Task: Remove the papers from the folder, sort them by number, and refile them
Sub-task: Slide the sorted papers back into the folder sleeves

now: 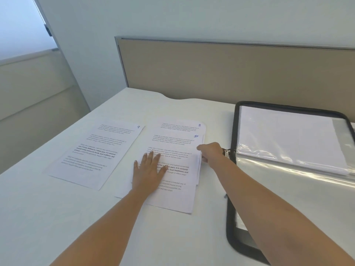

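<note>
A single sheet numbered 9 [99, 152] lies on the white table at the left. Beside it a stack of printed papers [172, 177] is fanned out; a sheet numbered 8 [184, 125] peeks out at the far end, and a sheet numbered 10 [178, 141] lies over it. My left hand [148, 169] rests flat on the stack, fingers spread. At the stack's right edge, my right hand [211, 151] pinches the edges of the top sheets. The open black zip folder [231, 131] with clear sleeves lies at the right.
A beige partition [230, 70] stands along the table's far edge. The table's left edge [57, 139] runs diagonally, with a drop beyond it. The folder's clear sleeves [292, 139] hold white sheets.
</note>
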Demonstrator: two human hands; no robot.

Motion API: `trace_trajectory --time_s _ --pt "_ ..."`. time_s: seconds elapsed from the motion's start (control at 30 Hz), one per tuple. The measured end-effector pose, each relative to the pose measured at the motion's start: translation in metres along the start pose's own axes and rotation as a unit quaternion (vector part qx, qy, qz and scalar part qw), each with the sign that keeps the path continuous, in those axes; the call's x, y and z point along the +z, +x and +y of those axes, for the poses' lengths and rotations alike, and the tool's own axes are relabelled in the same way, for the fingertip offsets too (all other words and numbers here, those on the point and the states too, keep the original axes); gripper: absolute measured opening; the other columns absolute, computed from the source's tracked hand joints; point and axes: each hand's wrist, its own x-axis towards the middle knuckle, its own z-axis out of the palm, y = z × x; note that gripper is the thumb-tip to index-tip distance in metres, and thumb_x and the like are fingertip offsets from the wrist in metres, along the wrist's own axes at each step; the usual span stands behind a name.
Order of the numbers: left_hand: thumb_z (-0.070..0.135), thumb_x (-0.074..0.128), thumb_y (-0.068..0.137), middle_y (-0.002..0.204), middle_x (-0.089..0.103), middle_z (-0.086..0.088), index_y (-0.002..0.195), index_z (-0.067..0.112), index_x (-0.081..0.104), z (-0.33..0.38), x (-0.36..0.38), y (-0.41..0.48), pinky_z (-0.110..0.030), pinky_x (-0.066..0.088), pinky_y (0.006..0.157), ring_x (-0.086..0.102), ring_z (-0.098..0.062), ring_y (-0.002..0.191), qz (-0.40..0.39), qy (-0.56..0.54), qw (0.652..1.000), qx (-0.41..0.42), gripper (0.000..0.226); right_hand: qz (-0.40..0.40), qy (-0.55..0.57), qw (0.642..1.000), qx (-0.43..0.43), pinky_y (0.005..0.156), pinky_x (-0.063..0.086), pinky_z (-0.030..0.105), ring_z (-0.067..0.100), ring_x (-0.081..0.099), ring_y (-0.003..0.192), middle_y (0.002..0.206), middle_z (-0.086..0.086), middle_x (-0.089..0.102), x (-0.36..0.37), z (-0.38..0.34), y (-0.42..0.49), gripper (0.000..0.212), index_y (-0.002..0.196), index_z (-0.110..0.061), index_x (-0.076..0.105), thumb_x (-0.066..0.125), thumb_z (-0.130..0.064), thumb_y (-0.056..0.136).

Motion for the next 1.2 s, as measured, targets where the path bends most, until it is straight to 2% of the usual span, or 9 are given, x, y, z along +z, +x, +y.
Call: trace_trajectory --time_s 0.1,0.27,0.37,0.5,0.57,0.77,0.87,0.93,1.2 --pt "0.053 0.025 0.098 0.159 0.004 0.003 0.150 0.027 0.013 -0.002 0.002 0.002 -0.043 -0.001 0.117 -0.001 -0.015 0.146 0.011 -0.001 1.000 0.006 0.060 -0.006 0.079 0.996 0.035 0.052 0.041 0.026 0.019 0.044 0.056 0.068 0.008 0.045 0.003 0.003 0.004 0.007 0.083 -0.005 0.053 0.056 0.000 0.086" --pt "0.053 0.025 0.098 0.159 0.003 0.004 0.150 0.027 0.013 -0.004 0.002 0.003 -0.043 -0.002 0.117 -0.002 -0.015 0.146 0.007 -0.006 1.000 0.009 0.060 0.030 0.031 0.999 0.012 0.055 0.040 0.026 0.021 0.049 0.061 0.068 0.006 0.051 0.009 0.006 0.012 0.020 0.067 -0.009 0.050 0.058 -0.005 0.085" --pt "0.053 0.025 0.098 0.159 0.003 0.003 0.150 0.027 0.013 -0.008 0.000 0.005 -0.043 -0.002 0.117 -0.002 -0.015 0.146 0.002 -0.008 1.000 0.011 0.060 0.047 0.058 0.997 0.008 0.055 0.039 0.026 0.023 0.058 0.075 0.079 0.011 0.061 0.009 0.005 0.011 0.007 0.083 -0.001 0.066 0.068 -0.006 0.079" --pt "0.053 0.025 0.098 0.159 0.001 0.003 0.151 0.027 0.011 -0.016 -0.004 0.008 -0.043 -0.002 0.117 -0.003 -0.015 0.146 -0.014 0.001 1.000 0.014 0.061 0.018 0.116 0.993 -0.008 0.048 0.034 0.020 0.016 0.055 0.064 0.078 0.006 0.061 0.005 0.005 0.009 0.019 0.067 -0.014 0.061 0.071 -0.006 0.080" --pt "0.053 0.025 0.098 0.159 0.001 0.003 0.151 0.027 0.010 -0.020 -0.006 0.009 -0.043 -0.002 0.117 -0.003 -0.015 0.146 -0.016 -0.001 1.000 0.008 0.061 0.023 0.130 0.991 -0.022 0.048 0.034 0.021 0.019 0.059 0.071 0.084 0.007 0.063 0.003 0.006 0.010 0.019 0.067 -0.016 0.060 0.070 -0.009 0.082" --pt "0.052 0.024 0.098 0.159 0.000 0.003 0.151 0.027 0.009 -0.032 -0.012 0.013 -0.043 -0.002 0.117 -0.003 -0.016 0.146 -0.023 0.002 1.000 -0.003 0.061 0.095 0.107 0.983 -0.113 0.057 0.040 0.026 0.019 0.049 0.068 0.078 0.004 0.059 -0.014 -0.003 0.010 0.021 0.067 -0.016 0.058 0.066 -0.015 0.086" --pt "0.051 0.025 0.098 0.159 0.000 0.002 0.151 0.026 0.009 -0.036 -0.013 0.014 -0.044 -0.002 0.117 -0.003 -0.017 0.146 -0.022 0.000 1.000 -0.012 0.061 0.136 0.095 0.976 -0.144 0.062 0.046 0.026 0.020 0.051 0.075 0.081 0.001 0.058 -0.027 -0.006 0.007 0.012 0.079 -0.012 0.060 0.062 -0.017 0.089" --pt "0.050 0.025 0.099 0.159 0.000 0.002 0.151 0.025 0.009 -0.037 -0.013 0.015 -0.044 -0.002 0.116 -0.003 -0.017 0.146 -0.024 0.000 1.000 -0.018 0.060 0.173 0.092 0.970 -0.145 0.072 0.051 0.031 0.022 0.054 0.081 0.091 0.003 0.060 -0.038 -0.003 0.007 0.008 0.086 -0.011 0.061 0.061 -0.018 0.090" --pt "0.039 0.025 0.102 0.159 0.005 -0.002 0.150 0.020 0.016 -0.008 -0.016 0.007 -0.047 0.002 0.116 0.001 -0.019 0.146 -0.009 -0.016 1.000 -0.023 0.052 0.285 0.069 0.952 -0.088 0.080 0.043 0.030 0.029 0.059 0.098 0.109 0.012 0.066 -0.097 0.032 0.005 0.019 0.105 -0.003 0.063 0.056 -0.015 0.092"
